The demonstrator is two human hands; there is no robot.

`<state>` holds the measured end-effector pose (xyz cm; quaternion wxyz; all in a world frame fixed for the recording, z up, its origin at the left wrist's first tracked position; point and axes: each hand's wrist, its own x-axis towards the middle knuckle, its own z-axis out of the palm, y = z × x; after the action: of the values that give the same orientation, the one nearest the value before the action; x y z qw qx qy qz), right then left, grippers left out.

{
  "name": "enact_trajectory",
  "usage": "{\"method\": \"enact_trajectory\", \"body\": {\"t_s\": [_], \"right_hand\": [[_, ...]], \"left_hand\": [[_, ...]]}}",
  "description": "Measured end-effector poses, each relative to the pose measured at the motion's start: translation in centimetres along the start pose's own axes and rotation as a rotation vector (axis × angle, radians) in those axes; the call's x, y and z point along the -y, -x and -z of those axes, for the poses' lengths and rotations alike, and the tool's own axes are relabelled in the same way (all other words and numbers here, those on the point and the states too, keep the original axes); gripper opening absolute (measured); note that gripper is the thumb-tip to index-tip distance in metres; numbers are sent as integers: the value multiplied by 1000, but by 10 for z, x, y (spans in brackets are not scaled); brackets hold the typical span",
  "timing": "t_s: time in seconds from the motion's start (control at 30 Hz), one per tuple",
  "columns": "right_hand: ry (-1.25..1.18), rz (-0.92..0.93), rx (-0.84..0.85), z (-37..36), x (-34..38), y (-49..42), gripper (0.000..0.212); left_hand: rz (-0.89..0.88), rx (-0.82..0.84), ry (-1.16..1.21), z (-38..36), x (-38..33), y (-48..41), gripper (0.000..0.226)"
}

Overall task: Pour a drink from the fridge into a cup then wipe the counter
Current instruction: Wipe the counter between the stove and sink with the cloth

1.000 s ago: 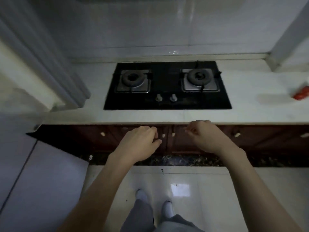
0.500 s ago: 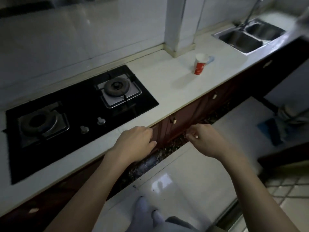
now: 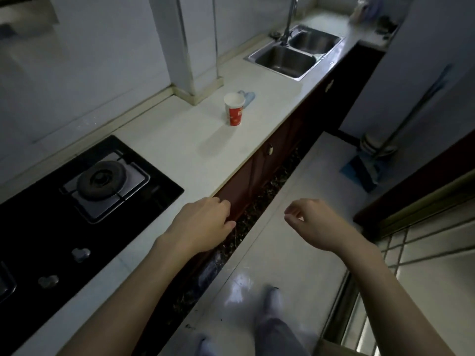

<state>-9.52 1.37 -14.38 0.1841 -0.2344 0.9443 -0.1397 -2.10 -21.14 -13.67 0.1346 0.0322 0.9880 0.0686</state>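
Item: red-and-white paper cup (image 3: 234, 109), stands upright on pale stone counter (image 3: 180, 150). Crumpled blue cloth (image 3: 248, 97) lies just behind cup. Hands: left hand (image 3: 203, 224) and right hand (image 3: 316, 224) hang apart, loosely curled, empty, well short of cup. No fridge in view (probably fetch drink first, one hand free for door).

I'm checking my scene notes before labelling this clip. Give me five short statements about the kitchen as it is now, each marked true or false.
1. The cup stands upright on the counter. True.
2. The left hand holds a bottle. False: it holds nothing.
3. A blue cloth lies just behind the cup. True.
4. The cup stands inside the sink. False: it is on the counter, between the stove and the sink.
5. The right hand holds nothing. True.
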Motion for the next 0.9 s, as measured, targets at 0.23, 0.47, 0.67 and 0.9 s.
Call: {"method": "enact_trajectory", "body": {"t_s": [0.23,0.47,0.67,0.9], "right_hand": [[-34,-19,-19,52,-84,-44,27],[-53,-27,-26,95,-149,-81,28],[-39,17,22,112,-174,-125,26],[11,101,86,129,-173,-201,29]], "left_hand": [[18,-23,-2,26,-58,-95,30],[9,-28,28,44,-105,-166,30],[75,8,41,47,-100,-204,32],[190,-15,83,45,-65,-255,34]]}}
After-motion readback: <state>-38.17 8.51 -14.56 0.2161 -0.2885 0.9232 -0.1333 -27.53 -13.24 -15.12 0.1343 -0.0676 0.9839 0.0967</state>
